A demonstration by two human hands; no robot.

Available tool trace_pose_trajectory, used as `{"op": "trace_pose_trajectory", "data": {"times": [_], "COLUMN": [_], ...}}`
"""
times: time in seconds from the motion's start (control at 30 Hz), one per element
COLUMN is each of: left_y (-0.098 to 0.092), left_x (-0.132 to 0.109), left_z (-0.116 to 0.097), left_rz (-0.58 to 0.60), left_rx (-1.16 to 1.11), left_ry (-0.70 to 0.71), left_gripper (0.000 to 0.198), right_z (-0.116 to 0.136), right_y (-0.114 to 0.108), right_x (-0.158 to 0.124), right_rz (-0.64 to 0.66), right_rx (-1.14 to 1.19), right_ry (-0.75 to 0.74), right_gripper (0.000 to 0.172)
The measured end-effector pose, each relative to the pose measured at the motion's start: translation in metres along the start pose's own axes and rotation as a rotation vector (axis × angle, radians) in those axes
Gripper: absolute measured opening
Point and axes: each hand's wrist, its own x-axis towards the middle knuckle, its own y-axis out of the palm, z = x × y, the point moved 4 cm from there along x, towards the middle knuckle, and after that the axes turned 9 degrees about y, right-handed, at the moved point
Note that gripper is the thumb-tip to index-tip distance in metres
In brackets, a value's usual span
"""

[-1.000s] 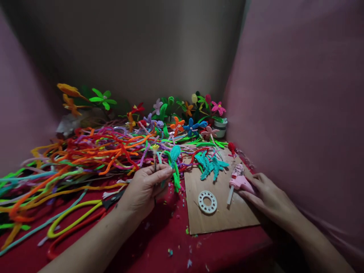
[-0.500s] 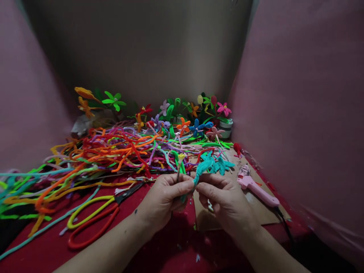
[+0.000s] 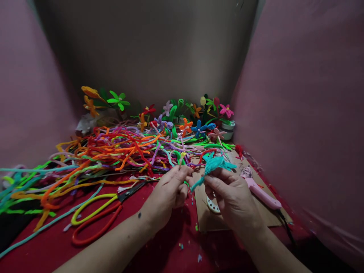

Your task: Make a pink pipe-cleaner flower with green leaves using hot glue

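My right hand [image 3: 227, 191] pinches a turquoise fuzzy piece [image 3: 199, 182] between thumb and fingers, its end pointing down to the left. More turquoise petals [image 3: 216, 163] show just above those fingers; where the held piece ends among them is hard to tell. My left hand [image 3: 170, 187] is closed on a thin stem with a yellow tip [image 3: 182, 155], which sticks up above its fingers. A small gap separates the two hands. Under my right hand a pale disc with holes [image 3: 212, 205] lies partly hidden on the cardboard [image 3: 203, 220].
Scissors [image 3: 96, 214] with yellow and red handles lie left of my left hand. A heap of colourful fuzzy stems [image 3: 113, 151] spreads behind them. At the right rests a pink glue gun [image 3: 263, 194] with its cord. Fuzzy flowers [image 3: 199, 129] and a pot [image 3: 228, 131] stand behind.
My hands have moved apart. The turquoise piece that both hands touched is now in my right hand only. The view has shifted slightly.
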Motion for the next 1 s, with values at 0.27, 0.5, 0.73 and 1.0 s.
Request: {"op": "trace_pose_trajectory", "data": {"times": [0.27, 0.5, 0.73, 1.0], "left_y": [-0.006, -0.006, -0.002, -0.001], "left_x": [0.001, -0.001, -0.002, -0.004], "left_z": [-0.009, -0.013, -0.016, -0.013], "left_rz": [-0.099, -0.100, -0.102, -0.084], "left_rx": [0.161, 0.254, 0.188, 0.164], "left_ry": [0.126, 0.140, 0.180, 0.155], "left_gripper": [0.028, 0.022, 0.010, 0.011], "right_z": [-0.001, -0.007, -0.012, -0.012], "right_y": [0.001, 0.004, 0.002, 0.007], "right_x": [0.004, 0.005, 0.004, 0.001], "right_rz": [-0.033, -0.019, -0.009, 0.006], "right_rx": [-0.059, -0.078, -0.065, -0.025], "right_ry": [-0.024, -0.008, -0.003, -0.027], "right_gripper": [0.009, 0.009, 0.005, 0.005]}}
